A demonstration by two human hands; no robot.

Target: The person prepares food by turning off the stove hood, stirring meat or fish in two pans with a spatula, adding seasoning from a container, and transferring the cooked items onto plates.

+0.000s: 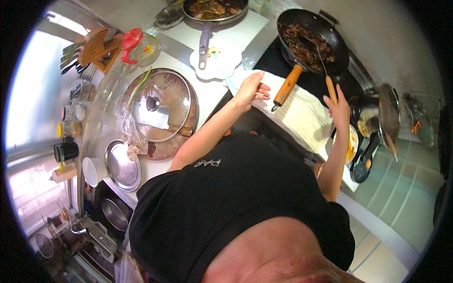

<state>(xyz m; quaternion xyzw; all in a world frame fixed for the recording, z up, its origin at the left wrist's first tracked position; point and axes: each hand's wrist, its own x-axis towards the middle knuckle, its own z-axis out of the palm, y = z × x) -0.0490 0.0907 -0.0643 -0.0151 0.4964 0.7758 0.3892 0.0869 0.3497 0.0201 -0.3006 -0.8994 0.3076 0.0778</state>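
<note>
My right hand (339, 109) is around the wooden handle of a metal wok spatula (331, 90), its thumb and index finger extended along it. The spatula's head rests in dark cooked food (304, 46) inside a black wok (334, 39). The wok's wooden handle (288, 85) points towards me, between my two hands. My left hand (254, 88) holds nothing, its fingers loosely curled and a little apart, above a white cloth (297, 109). Beside my left wrist, a pale blue utensil (228, 79) lies on a white scalloped plate (201, 70).
A frying pan with food (216, 16) stands at the back. To my left, a glass lid (177, 88) covers a cleaver (152, 115) on a round chopping board (191, 116). A stained bowl (350, 145) and a lidded pot (368, 109) stand right, near the counter edge.
</note>
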